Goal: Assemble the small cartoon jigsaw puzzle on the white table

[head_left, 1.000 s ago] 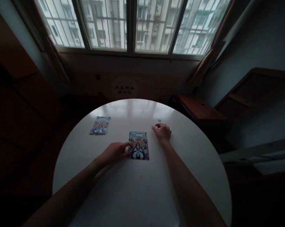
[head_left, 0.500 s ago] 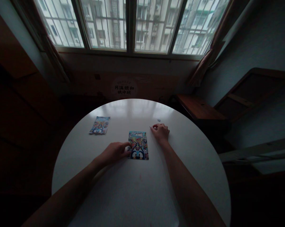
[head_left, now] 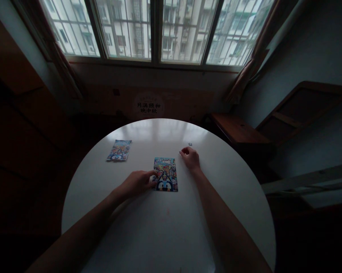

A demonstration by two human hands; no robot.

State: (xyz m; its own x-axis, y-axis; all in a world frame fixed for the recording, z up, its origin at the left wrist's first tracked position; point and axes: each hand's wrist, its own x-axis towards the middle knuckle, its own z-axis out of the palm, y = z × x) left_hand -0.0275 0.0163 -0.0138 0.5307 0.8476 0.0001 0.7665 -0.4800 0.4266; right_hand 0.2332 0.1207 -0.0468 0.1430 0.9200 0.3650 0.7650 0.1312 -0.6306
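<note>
A colourful cartoon jigsaw puzzle lies flat on the white table, with pale gaps near its top edge. Resting at its left edge is my left hand, its thumb and index finger apart and touching the puzzle. To the right of the puzzle's upper corner, my right hand pinches a small jigsaw piece between thumb and fingertip; most of its detail is too small to make out. Just beyond that hand lie a few loose pieces in a small cluster.
A crinkled packet with the same cartoon print lies at the left of the round white table. Beyond the right edge stands a wooden bench or low table. Barred windows are at the back.
My right hand has drawn its fingers in more tightly around the piece and shifted slightly left. My left hand and the puzzle stay where they were.
</note>
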